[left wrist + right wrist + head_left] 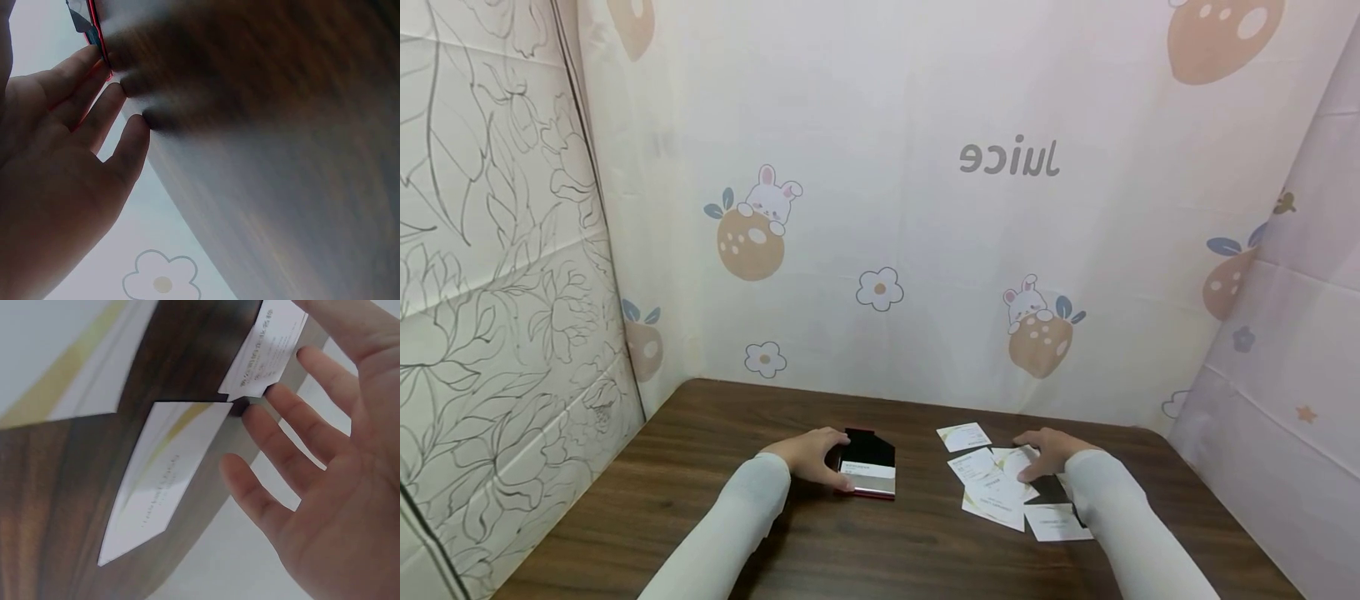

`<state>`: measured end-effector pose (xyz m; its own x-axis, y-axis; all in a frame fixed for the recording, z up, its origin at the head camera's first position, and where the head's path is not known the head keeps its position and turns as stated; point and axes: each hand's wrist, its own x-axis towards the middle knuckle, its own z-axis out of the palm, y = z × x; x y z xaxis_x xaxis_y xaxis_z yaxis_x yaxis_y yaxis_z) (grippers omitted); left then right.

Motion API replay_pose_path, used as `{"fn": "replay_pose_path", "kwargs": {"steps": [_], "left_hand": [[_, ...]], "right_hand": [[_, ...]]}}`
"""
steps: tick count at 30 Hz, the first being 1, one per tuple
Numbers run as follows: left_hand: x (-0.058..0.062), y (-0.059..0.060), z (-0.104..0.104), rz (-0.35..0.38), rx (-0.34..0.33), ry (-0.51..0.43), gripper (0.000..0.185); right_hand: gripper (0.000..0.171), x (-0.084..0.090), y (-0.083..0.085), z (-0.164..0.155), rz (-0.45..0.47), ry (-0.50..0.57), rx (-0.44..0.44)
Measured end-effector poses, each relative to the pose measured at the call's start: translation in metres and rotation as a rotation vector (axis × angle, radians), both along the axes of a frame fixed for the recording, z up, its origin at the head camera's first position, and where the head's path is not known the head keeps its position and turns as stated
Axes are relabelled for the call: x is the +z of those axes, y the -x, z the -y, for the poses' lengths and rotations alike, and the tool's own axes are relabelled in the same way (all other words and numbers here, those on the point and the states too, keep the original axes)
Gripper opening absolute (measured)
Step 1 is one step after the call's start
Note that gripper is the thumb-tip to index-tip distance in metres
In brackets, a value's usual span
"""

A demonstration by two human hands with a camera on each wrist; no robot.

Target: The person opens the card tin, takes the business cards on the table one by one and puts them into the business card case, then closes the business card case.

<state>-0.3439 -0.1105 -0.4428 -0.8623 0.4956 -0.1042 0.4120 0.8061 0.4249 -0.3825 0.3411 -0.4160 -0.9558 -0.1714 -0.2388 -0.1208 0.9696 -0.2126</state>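
Observation:
My left hand (808, 457) is at the left side of a flat card case (868, 454), black and silver with a red edge. The thumb lies by its front corner and the fingers reach its far left side, holding it on the table. In the left wrist view the fingertips (134, 119) meet the tabletop beside the red edge. A white card shows on the case. My right hand (1051, 454) is over several white business cards (992, 500) with yellow-green trim, its fingers spread and fairly straight. Its thumb overlaps one card; some cards are partly hidden.
The dark wood table (700, 500) meets a pale curtain (895, 208) printed with rabbits, fruit and flowers at its far edge. One business card (963, 437) is at the back of the spread; another card (1054, 523) is in front of my right hand.

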Motion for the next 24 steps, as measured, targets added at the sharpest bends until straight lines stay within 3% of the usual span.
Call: {"fn": "replay_pose_path", "kwargs": {"steps": [13, 24], "left_hand": [[0.0004, -0.0001, -0.0006, 0.006, 0.014, 0.006, 0.085], [0.0000, 0.0004, 0.0002, 0.009, 0.014, 0.000, 0.086]], "right_hand": [[0.072, 0.0025, 0.0045, 0.0041, 0.005, -0.017, -0.008], [0.054, 0.0013, 0.0058, 0.0023, -0.022, 0.005, 0.013]]}}
